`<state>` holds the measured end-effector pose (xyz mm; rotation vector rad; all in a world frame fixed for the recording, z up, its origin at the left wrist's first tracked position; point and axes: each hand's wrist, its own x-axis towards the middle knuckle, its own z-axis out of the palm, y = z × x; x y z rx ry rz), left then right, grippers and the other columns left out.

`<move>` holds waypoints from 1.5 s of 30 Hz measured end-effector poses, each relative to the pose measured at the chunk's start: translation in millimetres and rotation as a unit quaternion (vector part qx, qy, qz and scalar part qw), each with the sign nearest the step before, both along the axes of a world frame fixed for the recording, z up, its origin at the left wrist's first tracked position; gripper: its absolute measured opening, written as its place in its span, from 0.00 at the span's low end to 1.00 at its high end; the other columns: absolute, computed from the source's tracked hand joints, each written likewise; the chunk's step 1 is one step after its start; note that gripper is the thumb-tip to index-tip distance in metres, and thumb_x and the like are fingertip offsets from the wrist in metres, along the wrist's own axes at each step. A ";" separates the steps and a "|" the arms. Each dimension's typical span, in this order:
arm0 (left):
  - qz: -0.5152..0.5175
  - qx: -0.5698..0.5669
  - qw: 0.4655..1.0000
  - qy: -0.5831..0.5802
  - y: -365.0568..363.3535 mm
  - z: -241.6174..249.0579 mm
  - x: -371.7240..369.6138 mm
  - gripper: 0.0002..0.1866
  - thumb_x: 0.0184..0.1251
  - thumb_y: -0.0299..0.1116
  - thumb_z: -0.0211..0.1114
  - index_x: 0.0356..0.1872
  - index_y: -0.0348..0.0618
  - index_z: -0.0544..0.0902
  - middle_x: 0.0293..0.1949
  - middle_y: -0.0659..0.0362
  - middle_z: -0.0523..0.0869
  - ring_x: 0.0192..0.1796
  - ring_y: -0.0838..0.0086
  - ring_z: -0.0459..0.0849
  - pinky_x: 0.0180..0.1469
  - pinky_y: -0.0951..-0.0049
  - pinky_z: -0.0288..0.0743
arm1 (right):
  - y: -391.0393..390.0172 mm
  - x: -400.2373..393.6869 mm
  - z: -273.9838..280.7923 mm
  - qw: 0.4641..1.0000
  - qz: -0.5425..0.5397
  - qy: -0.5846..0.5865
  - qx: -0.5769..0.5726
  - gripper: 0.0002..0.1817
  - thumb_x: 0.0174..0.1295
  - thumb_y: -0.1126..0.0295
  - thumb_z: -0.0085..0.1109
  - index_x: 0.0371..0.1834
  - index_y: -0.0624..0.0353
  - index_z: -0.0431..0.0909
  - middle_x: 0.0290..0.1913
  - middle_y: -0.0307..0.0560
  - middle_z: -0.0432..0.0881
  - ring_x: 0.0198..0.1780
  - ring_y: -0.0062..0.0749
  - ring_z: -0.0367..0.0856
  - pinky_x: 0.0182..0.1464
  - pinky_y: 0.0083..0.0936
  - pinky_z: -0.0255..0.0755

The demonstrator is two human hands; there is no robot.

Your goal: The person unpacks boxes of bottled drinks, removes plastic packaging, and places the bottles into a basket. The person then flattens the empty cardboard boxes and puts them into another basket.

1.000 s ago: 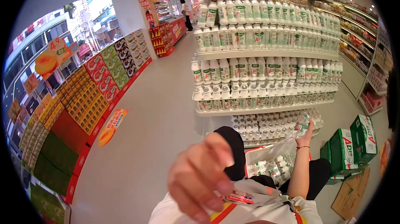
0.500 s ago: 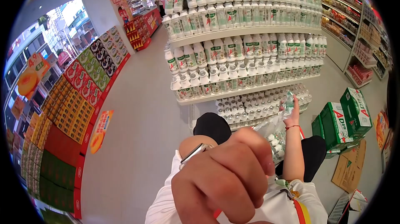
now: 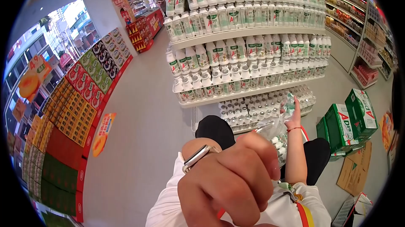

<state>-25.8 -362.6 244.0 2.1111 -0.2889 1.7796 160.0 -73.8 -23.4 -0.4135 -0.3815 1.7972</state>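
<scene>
My left hand [image 3: 230, 178], with a watch [image 3: 197, 156] at its wrist, is large and close to the camera. Its fingers are curled; anything inside them is hidden. Farther out, my right hand [image 3: 294, 115], wearing a thin red bracelet, holds crumpled clear plastic wrap [image 3: 288, 105] between thumb and fingers. The wrap trails down to white bottles [image 3: 279, 147] between my knees, partly covered by my left hand. Just beyond my right hand is the lowest shelf of bottles [image 3: 253, 111].
A rack [image 3: 249, 32] of white and green bottles stands ahead. Green cartons [image 3: 342, 127] and flattened cardboard [image 3: 355, 168] lie on the right. Stacked drink packs [image 3: 69, 113] line the left by the window. A floor sticker [image 3: 104, 134] is on the left. A person stands far back.
My left hand has shifted slightly right and down, showing more of the watch. My right hand has moved slightly left, still with the plastic wrap. More of a red rim shows beside it.
</scene>
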 end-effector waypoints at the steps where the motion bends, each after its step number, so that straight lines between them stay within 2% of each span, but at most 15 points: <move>1: 0.002 0.002 1.000 -0.003 1.1 -0.4 1.9 0.08 0.63 0.30 0.58 0.36 0.61 0.82 0.31 0.67 0.79 0.35 0.78 0.79 0.48 0.61 0.57 | 1.1 0.5 -1.3 1.000 0.005 0.000 -0.006 0.14 0.62 0.53 0.59 0.41 0.50 0.76 0.31 0.39 0.78 0.30 0.29 0.80 0.22 0.22 0.70; 2: 0.005 0.004 1.000 -0.006 2.3 -0.8 3.9 0.09 0.63 0.29 0.57 0.36 0.61 0.81 0.31 0.67 0.79 0.34 0.78 0.79 0.48 0.62 0.57 | 2.0 0.8 -2.7 1.000 0.010 0.000 -0.011 0.14 0.62 0.53 0.59 0.41 0.49 0.76 0.31 0.38 0.78 0.30 0.29 0.80 0.22 0.22 0.70; 5: -0.008 0.070 0.993 -0.097 6.5 -2.1 12.6 0.09 0.58 0.22 0.57 0.24 0.49 0.69 0.25 0.65 0.77 0.30 0.69 0.76 0.41 0.58 0.69 | 2.4 0.2 -3.5 1.000 0.001 -0.015 -0.006 0.14 0.62 0.53 0.59 0.40 0.49 0.76 0.30 0.38 0.79 0.30 0.29 0.80 0.22 0.22 0.70; 8: 0.016 0.057 0.989 -0.135 -1.1 -5.8 13.8 0.09 0.57 0.22 0.58 0.25 0.48 0.69 0.25 0.64 0.77 0.30 0.69 0.76 0.40 0.58 0.69 | 1.9 -1.6 -3.8 1.000 0.000 -0.013 -0.001 0.14 0.62 0.53 0.58 0.40 0.50 0.76 0.30 0.39 0.79 0.30 0.29 0.80 0.22 0.22 0.70; 11: 0.041 -0.016 0.996 -0.084 -7.8 -7.9 7.2 0.08 0.59 0.22 0.58 0.26 0.49 0.69 0.25 0.64 0.77 0.30 0.69 0.76 0.40 0.58 0.69 | -1.5 -3.1 -0.8 1.000 0.006 -0.010 0.002 0.14 0.63 0.53 0.58 0.40 0.50 0.75 0.29 0.39 0.79 0.29 0.29 0.80 0.22 0.22 0.70; 13: 0.003 0.015 1.000 -0.019 -1.7 -6.9 1.7 0.07 0.62 0.24 0.57 0.28 0.50 0.70 0.27 0.64 0.78 0.31 0.68 0.76 0.42 0.57 0.68 | -0.9 -3.7 -1.2 1.000 0.008 -0.011 0.000 0.14 0.63 0.53 0.58 0.40 0.50 0.75 0.29 0.39 0.79 0.29 0.29 0.80 0.22 0.22 0.70; 17: -0.052 0.019 0.998 -0.003 9.2 -6.0 -0.7 0.06 0.63 0.26 0.57 0.28 0.51 0.71 0.29 0.63 0.79 0.33 0.68 0.76 0.43 0.55 0.67 | -3.7 -5.6 0.5 1.000 -0.003 -0.025 -0.006 0.14 0.62 0.53 0.58 0.40 0.50 0.75 0.30 0.39 0.78 0.29 0.29 0.79 0.22 0.22 0.70; 18: -0.063 0.089 0.993 -0.045 19.8 -5.3 7.3 0.04 0.65 0.33 0.60 0.33 0.60 0.78 0.29 0.67 0.76 0.35 0.73 0.74 0.46 0.62 0.64 | -4.1 -5.0 -1.0 1.000 -0.003 -0.026 -0.007 0.14 0.62 0.53 0.58 0.40 0.50 0.75 0.30 0.39 0.78 0.29 0.29 0.79 0.22 0.22 0.70; 20: -0.072 0.159 0.981 -0.088 22.4 -3.8 11.8 0.05 0.66 0.40 0.63 0.38 0.70 0.84 0.30 0.71 0.73 0.36 0.78 0.72 0.49 0.69 0.60 | -2.5 -5.8 -2.0 1.000 0.007 -0.013 -0.006 0.15 0.62 0.53 0.58 0.41 0.50 0.75 0.30 0.39 0.78 0.29 0.30 0.80 0.22 0.23 0.70; 23: -0.033 0.089 0.993 -0.069 8.7 -3.3 5.8 0.05 0.69 0.41 0.60 0.38 0.70 0.83 0.29 0.72 0.73 0.35 0.78 0.72 0.46 0.71 0.60 | 0.3 -5.0 -6.5 1.000 0.013 -0.014 -0.007 0.15 0.62 0.53 0.59 0.42 0.50 0.75 0.31 0.39 0.78 0.30 0.30 0.80 0.22 0.23 0.70; 25: -0.031 0.061 0.998 -0.015 5.9 -7.4 -3.1 0.07 0.64 0.27 0.58 0.28 0.52 0.72 0.30 0.63 0.79 0.35 0.67 0.76 0.43 0.55 0.67 | 0.3 -5.5 -6.4 1.000 0.013 -0.017 -0.008 0.15 0.62 0.53 0.59 0.42 0.50 0.75 0.31 0.39 0.78 0.30 0.31 0.80 0.22 0.23 0.70; 29: -0.031 0.061 0.997 -0.023 6.1 -9.7 -3.6 0.08 0.63 0.26 0.57 0.27 0.52 0.70 0.30 0.64 0.79 0.35 0.68 0.76 0.42 0.55 0.67 | -2.9 -6.7 -2.7 1.000 0.006 -0.020 -0.018 0.15 0.62 0.53 0.59 0.41 0.50 0.76 0.31 0.39 0.79 0.30 0.31 0.80 0.22 0.23 0.70; 32: -0.018 0.057 0.998 -0.020 5.7 -9.1 -3.9 0.14 0.64 0.28 0.51 0.43 0.64 0.79 0.31 0.67 0.78 0.35 0.78 0.80 0.48 0.62 0.57 | -1.0 -5.9 -5.7 1.000 0.015 -0.012 -0.008 0.13 0.63 0.53 0.58 0.40 0.50 0.77 0.30 0.40 0.78 0.31 0.32 0.80 0.22 0.23 0.71; 44: 0.012 0.062 0.998 -0.029 13.2 -13.1 0.4 0.15 0.67 0.29 0.49 0.45 0.67 0.79 0.32 0.67 0.80 0.35 0.78 0.81 0.42 0.69 0.62 | -5.1 -7.8 -1.2 1.000 0.026 0.000 -0.008 0.13 0.63 0.54 0.59 0.39 0.50 0.77 0.30 0.39 0.78 0.31 0.33 0.80 0.22 0.22 0.71; 45: -0.008 0.074 0.996 -0.058 17.4 -13.6 7.4 0.09 0.68 0.36 0.55 0.42 0.68 0.81 0.31 0.69 0.77 0.35 0.78 0.77 0.44 0.70 0.62 | -5.0 -7.7 -1.3 1.000 0.026 0.000 -0.008 0.13 0.63 0.54 0.59 0.39 0.50 0.77 0.30 0.39 0.78 0.31 0.33 0.80 0.22 0.22 0.71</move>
